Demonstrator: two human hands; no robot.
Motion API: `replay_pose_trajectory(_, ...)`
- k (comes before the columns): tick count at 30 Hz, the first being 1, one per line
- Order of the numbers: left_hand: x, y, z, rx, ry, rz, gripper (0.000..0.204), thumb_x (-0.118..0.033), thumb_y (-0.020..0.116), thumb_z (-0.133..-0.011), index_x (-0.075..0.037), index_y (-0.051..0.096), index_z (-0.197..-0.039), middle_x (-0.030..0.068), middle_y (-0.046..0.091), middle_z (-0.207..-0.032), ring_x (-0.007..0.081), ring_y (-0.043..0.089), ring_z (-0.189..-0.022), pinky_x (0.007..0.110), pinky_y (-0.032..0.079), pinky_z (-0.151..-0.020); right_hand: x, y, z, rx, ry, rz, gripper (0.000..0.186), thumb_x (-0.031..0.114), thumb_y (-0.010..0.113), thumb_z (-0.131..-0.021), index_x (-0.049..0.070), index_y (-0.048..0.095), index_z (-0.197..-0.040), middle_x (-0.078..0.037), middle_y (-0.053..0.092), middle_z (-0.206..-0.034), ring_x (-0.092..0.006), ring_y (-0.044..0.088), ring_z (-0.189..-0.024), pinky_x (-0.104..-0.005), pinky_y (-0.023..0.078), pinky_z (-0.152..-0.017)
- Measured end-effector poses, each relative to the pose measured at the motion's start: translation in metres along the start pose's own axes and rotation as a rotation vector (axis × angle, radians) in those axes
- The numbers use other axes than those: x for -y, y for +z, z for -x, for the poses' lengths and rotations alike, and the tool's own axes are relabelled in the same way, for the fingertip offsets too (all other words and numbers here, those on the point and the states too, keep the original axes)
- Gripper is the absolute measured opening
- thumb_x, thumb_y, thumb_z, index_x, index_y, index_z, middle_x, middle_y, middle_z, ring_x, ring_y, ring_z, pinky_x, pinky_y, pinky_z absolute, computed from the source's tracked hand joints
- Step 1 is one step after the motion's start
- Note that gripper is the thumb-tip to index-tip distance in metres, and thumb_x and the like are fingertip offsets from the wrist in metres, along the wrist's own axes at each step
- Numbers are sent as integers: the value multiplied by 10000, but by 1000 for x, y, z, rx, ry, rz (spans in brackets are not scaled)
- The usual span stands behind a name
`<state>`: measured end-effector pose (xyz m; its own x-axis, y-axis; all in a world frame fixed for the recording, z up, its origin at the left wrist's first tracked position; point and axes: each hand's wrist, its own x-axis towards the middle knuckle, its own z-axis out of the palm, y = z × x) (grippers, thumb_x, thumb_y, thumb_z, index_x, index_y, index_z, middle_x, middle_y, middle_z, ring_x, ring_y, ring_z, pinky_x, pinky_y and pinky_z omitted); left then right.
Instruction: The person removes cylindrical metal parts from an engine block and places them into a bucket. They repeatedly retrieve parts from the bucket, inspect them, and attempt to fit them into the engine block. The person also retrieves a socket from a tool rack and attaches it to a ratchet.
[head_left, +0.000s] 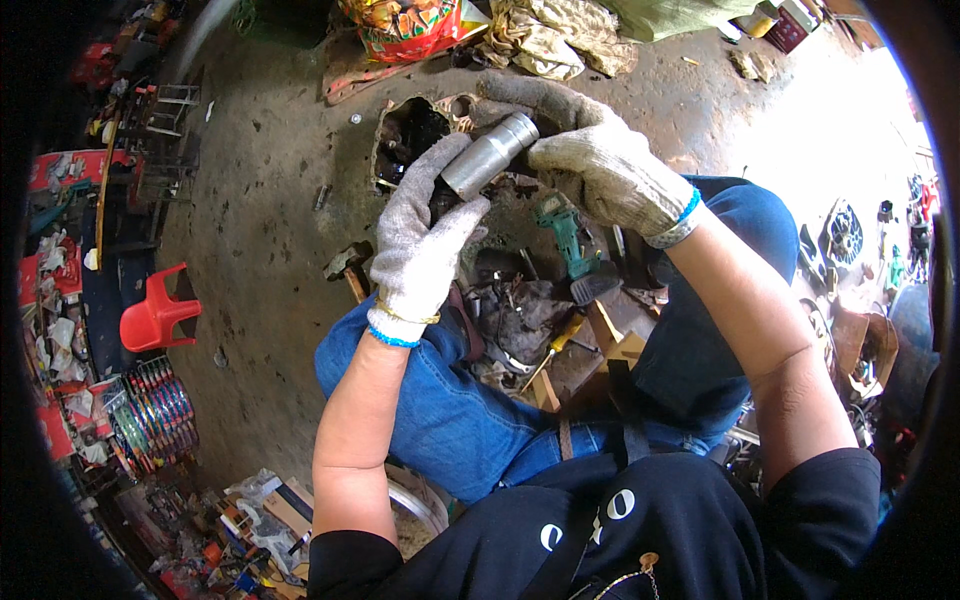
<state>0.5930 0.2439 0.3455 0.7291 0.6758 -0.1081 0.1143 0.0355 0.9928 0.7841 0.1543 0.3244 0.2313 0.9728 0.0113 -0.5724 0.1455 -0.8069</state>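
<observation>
I hold a silver cylindrical metal socket (487,155) at a tilt between both gloved hands. My left hand (421,235) grips its lower-left end with thumb and fingers. My right hand (590,155) closes at its upper-right end. Behind them lies an oily metal housing (390,155) on the ground. Below my right hand is a teal cordless power tool (568,245). Between my legs are greasy metal parts (500,320) and a yellow-handled screwdriver (560,340); a hammer (345,262) lies left of them.
A red plastic stool (150,312) stands at left, near cluttered shelving. Sacks and dirty cloths (540,40) lie at the top. More metal parts (840,235) crowd the right. The concrete floor (245,250) is stained.
</observation>
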Motion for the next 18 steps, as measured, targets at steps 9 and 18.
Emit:
replay_pose_trajectory(9, 1, -2, 0, -9, 0, 5, 619, 39, 657, -849, -53, 480, -1435, 91, 613, -1276, 122, 651, -928, 252, 585, -746, 2, 3, 2, 14, 25, -75, 670, -148, 494, -759, -10, 493, -1415, -172, 626, -1324, -251, 609, -1218, -344, 459, -1078)
replay_pose_trajectory(18, -8, 1, -1, -56, -105, 200, 624, 33, 615, -837, 12, 440, -1436, 144, 624, -1244, 201, 691, -922, 321, 621, -724, 2, 5, 4, -40, 49, -44, 644, -154, 528, -756, -8, 531, -1384, -171, 645, -1296, -245, 623, -1202, -340, 475, -1062)
